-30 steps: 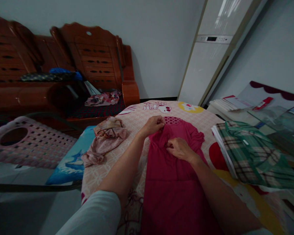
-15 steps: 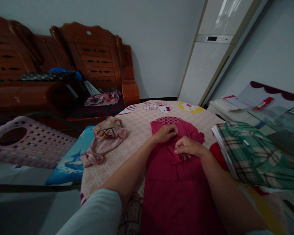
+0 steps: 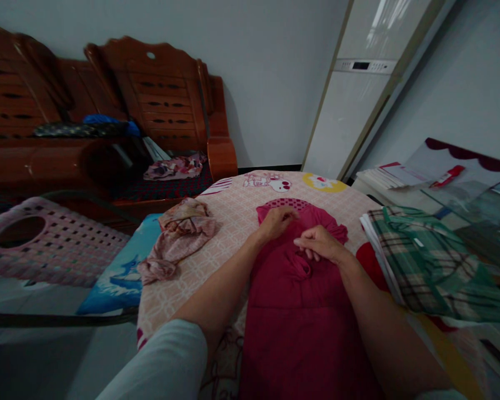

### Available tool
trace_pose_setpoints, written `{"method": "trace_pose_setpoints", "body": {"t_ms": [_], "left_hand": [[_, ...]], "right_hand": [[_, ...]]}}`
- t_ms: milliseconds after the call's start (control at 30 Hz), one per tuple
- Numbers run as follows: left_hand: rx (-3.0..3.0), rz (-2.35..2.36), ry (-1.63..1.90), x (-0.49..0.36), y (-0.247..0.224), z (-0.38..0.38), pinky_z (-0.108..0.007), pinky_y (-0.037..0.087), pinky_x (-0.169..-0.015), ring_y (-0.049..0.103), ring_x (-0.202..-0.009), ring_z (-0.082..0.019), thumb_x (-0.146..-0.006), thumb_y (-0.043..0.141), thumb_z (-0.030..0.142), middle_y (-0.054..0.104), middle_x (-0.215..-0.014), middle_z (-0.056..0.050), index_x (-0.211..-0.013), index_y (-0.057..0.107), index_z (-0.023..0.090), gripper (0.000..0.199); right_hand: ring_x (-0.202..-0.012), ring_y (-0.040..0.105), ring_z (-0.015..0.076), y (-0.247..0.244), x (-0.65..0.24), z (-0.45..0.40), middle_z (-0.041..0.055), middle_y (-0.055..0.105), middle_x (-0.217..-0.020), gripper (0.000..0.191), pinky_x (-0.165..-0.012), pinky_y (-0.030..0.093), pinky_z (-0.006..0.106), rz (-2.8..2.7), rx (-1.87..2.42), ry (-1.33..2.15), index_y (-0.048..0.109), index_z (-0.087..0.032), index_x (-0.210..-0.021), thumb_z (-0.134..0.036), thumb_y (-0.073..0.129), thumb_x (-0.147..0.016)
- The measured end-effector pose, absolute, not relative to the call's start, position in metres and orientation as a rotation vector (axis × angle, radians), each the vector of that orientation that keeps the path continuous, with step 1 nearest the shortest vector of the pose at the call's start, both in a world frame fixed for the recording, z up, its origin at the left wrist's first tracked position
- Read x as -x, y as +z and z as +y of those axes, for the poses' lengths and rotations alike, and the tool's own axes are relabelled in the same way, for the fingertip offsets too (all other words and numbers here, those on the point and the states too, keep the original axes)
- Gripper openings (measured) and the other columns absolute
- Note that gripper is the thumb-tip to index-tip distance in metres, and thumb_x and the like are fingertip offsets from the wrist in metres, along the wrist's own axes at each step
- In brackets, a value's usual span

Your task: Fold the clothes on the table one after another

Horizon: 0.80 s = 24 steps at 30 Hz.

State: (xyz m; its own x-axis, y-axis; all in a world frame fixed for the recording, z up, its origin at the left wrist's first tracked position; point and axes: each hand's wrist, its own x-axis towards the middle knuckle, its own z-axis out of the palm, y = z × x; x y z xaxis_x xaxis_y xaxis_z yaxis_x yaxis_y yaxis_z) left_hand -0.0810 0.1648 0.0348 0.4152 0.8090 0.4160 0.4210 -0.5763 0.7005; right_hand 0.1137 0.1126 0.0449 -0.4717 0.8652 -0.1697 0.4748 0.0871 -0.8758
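A dark pink garment (image 3: 304,339) lies lengthwise on the round table, with a small bunched loop of cloth near its middle. Over its upper part is my left hand (image 3: 277,222), fingers curled inward and slightly blurred at the tips. My right hand (image 3: 321,244) hovers just above the bunched loop, thumb pressed against the curled fingers. Whatever either hand pinches, perhaps thin cloth or nothing, is too small or hidden to make out. Beyond the hands, gathered cloth of the garment spreads to the right.
A patterned cloth covers the table (image 3: 233,222). At left lies a crumpled pinkish scarf-like cloth (image 3: 179,239) near a blue dolphin-print cushion (image 3: 120,283) and a pink woven chair (image 3: 62,244). A folded green plaid cloth (image 3: 437,261) is at right. Wooden seats (image 3: 158,94) stand behind.
My right hand has risen slightly off the bunched loop, leaving it more exposed. My left hand has shifted slightly up and left. The garment lies almost as before.
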Motion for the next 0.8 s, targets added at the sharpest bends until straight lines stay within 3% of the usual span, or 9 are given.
{"method": "trace_pose_setpoints", "body": {"t_ms": [100,200,400,533,700,800], "left_hand": [[-2.106,1.418,1.179,0.112,0.031,0.182,-0.032,0.049,-0.095,0.064,-0.099,-0.019,-0.075,0.045,0.002,0.071,-0.100,-0.008,-0.088,0.072,0.016,0.033],[-2.064,1.592,1.184,0.142,0.023,0.193,-0.033,0.047,-0.101,0.060,-0.112,-0.022,-0.066,0.044,-0.001,0.069,-0.111,-0.010,-0.090,0.073,0.015,0.041],[-2.142,1.582,0.960,0.161,0.012,0.198,-0.032,0.048,-0.098,0.062,-0.102,-0.021,-0.069,0.043,0.003,0.070,-0.099,-0.007,-0.081,0.070,0.018,0.033],[-2.176,1.556,0.878,0.159,0.013,0.198,-0.033,0.048,-0.097,0.063,-0.101,-0.022,-0.070,0.048,0.006,0.070,-0.097,-0.008,-0.079,0.067,0.018,0.024],[-2.070,1.520,1.030,0.158,0.013,0.200,-0.036,0.046,-0.103,0.059,-0.118,-0.023,-0.079,0.053,0.017,0.065,-0.125,-0.011,-0.087,0.068,0.017,0.018],[-2.168,1.536,0.943,0.159,0.011,0.202,-0.038,0.042,-0.109,0.054,-0.127,-0.026,-0.077,0.054,0.016,0.064,-0.126,-0.012,-0.082,0.068,0.018,0.015]], "right_hand": [[-0.046,0.055,0.0123,0.033,-0.115,0.124,0.0022,0.064,-0.058,0.036,-0.045,0.041,0.023,-1.727,1.334,0.870,0.061,-0.018,-0.070,-0.050,0.057,-0.084],[-0.069,0.065,0.0192,0.021,-0.116,0.134,0.0080,0.071,-0.078,0.026,-0.066,0.052,0.031,-1.691,1.346,0.481,0.067,-0.017,-0.082,-0.040,0.055,-0.085],[-0.108,0.062,0.0285,-0.002,-0.112,0.143,0.0171,0.070,-0.111,0.027,-0.099,0.046,0.046,-1.921,1.391,0.095,0.070,-0.014,-0.104,-0.027,0.052,-0.087],[-0.108,0.061,0.0293,-0.014,-0.112,0.146,0.0167,0.069,-0.110,0.020,-0.101,0.044,0.048,-1.980,1.421,0.105,0.070,-0.015,-0.096,-0.025,0.056,-0.085],[-0.095,0.065,0.0261,-0.007,-0.114,0.146,0.0113,0.072,-0.097,0.009,-0.091,0.048,0.042,-1.972,1.393,0.247,0.068,-0.019,-0.081,-0.020,0.059,-0.080],[-0.085,0.065,0.0244,0.001,-0.113,0.142,0.0086,0.072,-0.087,0.010,-0.083,0.048,0.037,-1.919,1.452,0.279,0.068,-0.020,-0.079,-0.023,0.058,-0.081]]}}
